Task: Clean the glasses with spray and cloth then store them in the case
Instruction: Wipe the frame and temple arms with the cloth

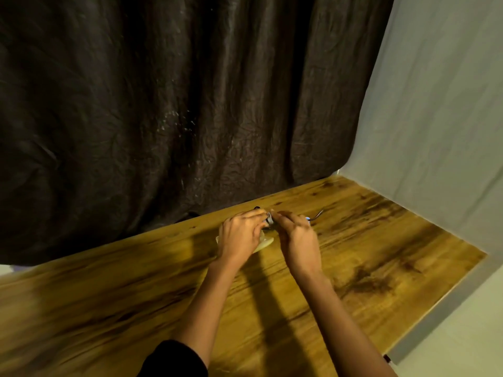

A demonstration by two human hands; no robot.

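Both hands meet over the far part of the wooden table [136, 295]. My left hand [239, 235] and my right hand [295, 235] have curled fingers pinching the glasses [269, 221] between them; the glasses are mostly hidden. One thin temple arm [318, 215] sticks out to the right past my right hand. A pale cloth [265, 244] lies under my left hand, only its edge showing. I cannot see a spray bottle or a case.
A dark brown curtain [163, 104] hangs right behind the table's far edge. A pale wall [441, 104] closes the right side. The table's right edge [435, 303] runs diagonally toward me. A small dark object [192, 214] lies at the curtain's foot.
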